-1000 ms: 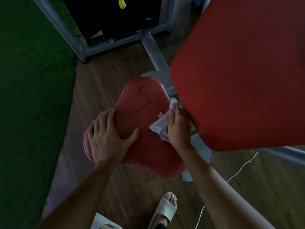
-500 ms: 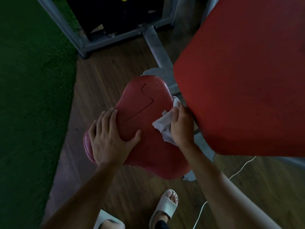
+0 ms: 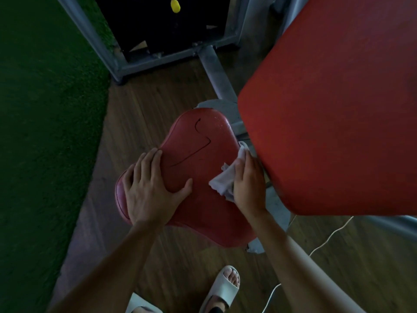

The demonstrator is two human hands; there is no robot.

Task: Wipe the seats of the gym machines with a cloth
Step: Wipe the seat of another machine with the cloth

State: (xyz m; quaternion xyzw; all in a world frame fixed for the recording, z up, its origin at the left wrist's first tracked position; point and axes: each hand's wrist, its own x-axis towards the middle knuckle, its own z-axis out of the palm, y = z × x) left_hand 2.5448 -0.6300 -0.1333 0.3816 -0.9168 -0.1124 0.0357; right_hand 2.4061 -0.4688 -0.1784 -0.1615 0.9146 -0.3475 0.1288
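Note:
A red, rounded machine seat (image 3: 198, 143) with a dark cut line in its cover sits low in the middle of the view. My left hand (image 3: 149, 188) lies flat on the seat's left side, fingers spread. My right hand (image 3: 248, 181) presses a crumpled white cloth (image 3: 223, 180) against the seat's right edge, close under the big red back pad (image 3: 334, 105). Part of the cloth is hidden under my fingers and by the pad.
The grey machine frame (image 3: 214, 66) and a black weight stack with a yellow pin (image 3: 175, 5) stand behind the seat. Green turf (image 3: 45, 132) covers the left; wooden floor (image 3: 146, 105) lies around. A white cable (image 3: 327, 240) runs at right. My sandalled foot (image 3: 225, 288) is below.
My right hand with the cloth has slid slightly along the seat's right edge, staying under the back pad. My left hand has stayed flat in the same spot on the seat.

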